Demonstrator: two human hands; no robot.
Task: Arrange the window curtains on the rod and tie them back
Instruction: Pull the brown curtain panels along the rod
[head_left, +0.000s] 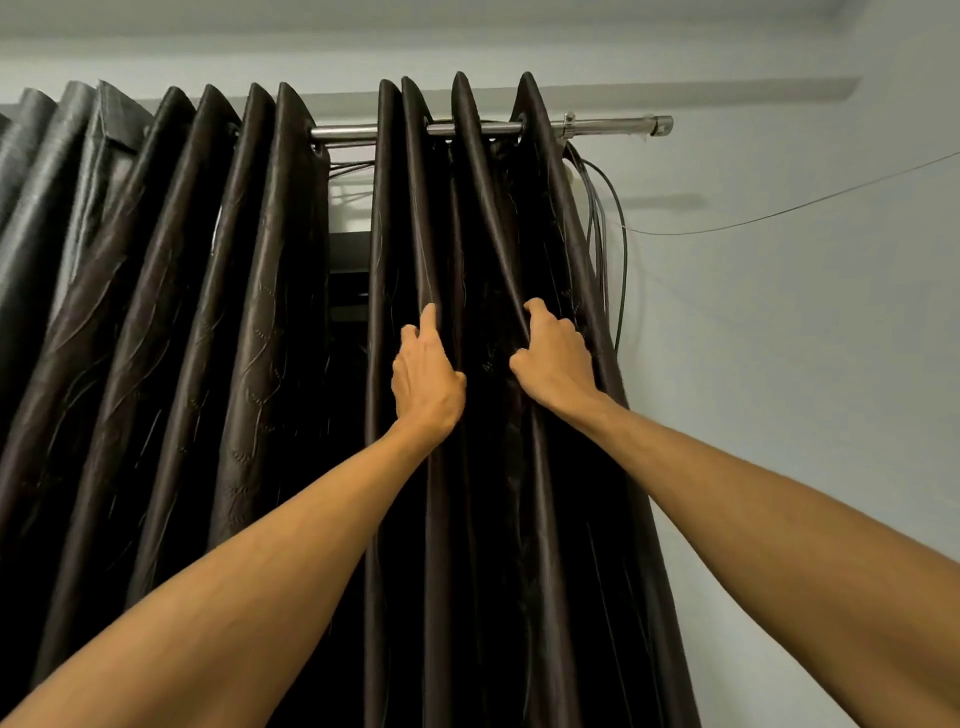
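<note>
Curtain under your fingers: both your hands are on the right curtain (402, 234), about halfway down the part that shows, each on its own fold.
Left fingers: your forefinger (429, 318) lies straight up along a fold, and your thumb tucks into the crease beside it, so the fold is pinched between them.
Right fingers: your knuckles (543, 314) are curled over the next fold to the right, with the thumb hooked in from the left side of it.
Left hand (426, 382): back towards you, wrist just below, forearm running down to the lower left.
Right hand (558, 361): near the left one but apart from it, with a dark crease between them.
Right curtain, position: hangs in upright pleats from the rod (602, 126), bunched close to its right end.
Left curtain (182, 260): pleated along the rod to the left, with a narrow gap (349, 249) between the two.
Bracket (569, 124): clamps the rod just right of the last pleat.
Cables (621, 249): hang in a loop beside the right curtain's outer edge.
Wire (779, 211): runs from the cables across the pale wall (805, 389) towards the right.
</note>
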